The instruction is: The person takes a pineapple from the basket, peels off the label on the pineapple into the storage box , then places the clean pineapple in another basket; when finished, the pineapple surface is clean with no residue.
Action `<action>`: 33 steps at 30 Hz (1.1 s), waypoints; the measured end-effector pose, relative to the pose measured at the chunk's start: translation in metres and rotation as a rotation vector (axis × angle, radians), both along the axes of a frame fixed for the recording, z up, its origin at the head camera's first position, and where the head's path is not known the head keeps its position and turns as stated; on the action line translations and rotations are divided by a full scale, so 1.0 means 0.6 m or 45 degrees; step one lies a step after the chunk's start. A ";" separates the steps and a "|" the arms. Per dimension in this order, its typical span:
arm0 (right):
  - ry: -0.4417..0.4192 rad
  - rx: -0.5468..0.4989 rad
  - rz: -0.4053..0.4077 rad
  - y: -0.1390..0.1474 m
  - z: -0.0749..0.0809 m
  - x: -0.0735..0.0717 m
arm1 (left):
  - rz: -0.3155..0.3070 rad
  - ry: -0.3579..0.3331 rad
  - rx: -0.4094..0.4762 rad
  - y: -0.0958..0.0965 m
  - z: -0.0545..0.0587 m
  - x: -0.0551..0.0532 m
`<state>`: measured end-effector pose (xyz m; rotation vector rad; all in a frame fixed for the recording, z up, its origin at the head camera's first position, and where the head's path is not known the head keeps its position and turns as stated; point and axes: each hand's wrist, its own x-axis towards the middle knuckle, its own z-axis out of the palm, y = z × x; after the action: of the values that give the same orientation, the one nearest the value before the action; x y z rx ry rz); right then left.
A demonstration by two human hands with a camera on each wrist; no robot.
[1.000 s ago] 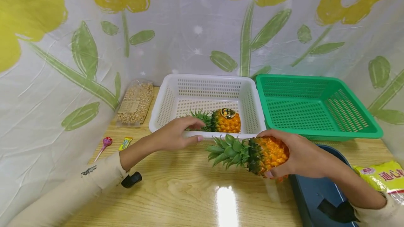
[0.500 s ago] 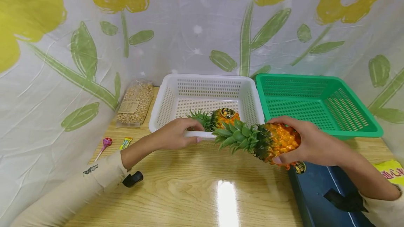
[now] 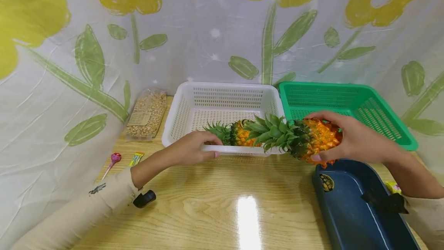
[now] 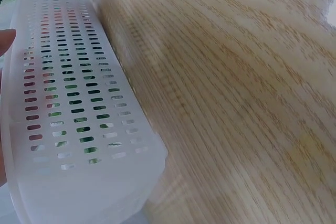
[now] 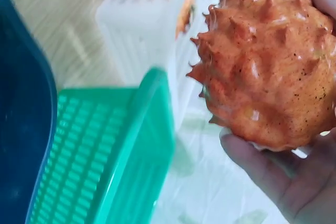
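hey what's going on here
A person is holding a pineapple up off the table with the right hand, its leafy crown pointing toward the person's left. The left hand grips the near rim of a white basket, where a second pineapple is lying. A green basket stands to the right of the white one, and a dark blue tray sits closer to the person, also on the right.

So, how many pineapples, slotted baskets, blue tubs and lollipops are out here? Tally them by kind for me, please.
Pineapples: 2, one held in the right hand
Slotted baskets: 2, one white, one green
Blue tub: 1
Lollipop: 1
Total: 6
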<state>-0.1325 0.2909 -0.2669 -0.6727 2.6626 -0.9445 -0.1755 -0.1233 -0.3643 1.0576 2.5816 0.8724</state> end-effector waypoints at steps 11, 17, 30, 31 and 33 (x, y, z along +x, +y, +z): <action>0.084 0.038 0.056 0.059 0.007 -0.056 | 0.000 0.007 0.001 -0.004 -0.001 -0.001; 0.108 0.064 0.043 0.077 0.019 -0.078 | 0.004 0.008 0.004 -0.006 -0.004 -0.002; -0.075 0.132 0.023 0.123 0.017 -0.119 | -0.015 0.022 0.012 -0.003 -0.010 -0.002; -0.092 0.138 0.018 0.127 0.016 -0.122 | -0.015 0.021 0.012 -0.003 -0.010 -0.002; -0.124 0.156 -0.005 0.136 0.014 -0.129 | -0.015 0.014 0.015 -0.001 -0.008 -0.001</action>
<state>-0.2096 0.3728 -0.2583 -0.5794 2.6114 -0.7861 -0.1762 -0.1242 -0.3692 1.0825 2.5800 0.8828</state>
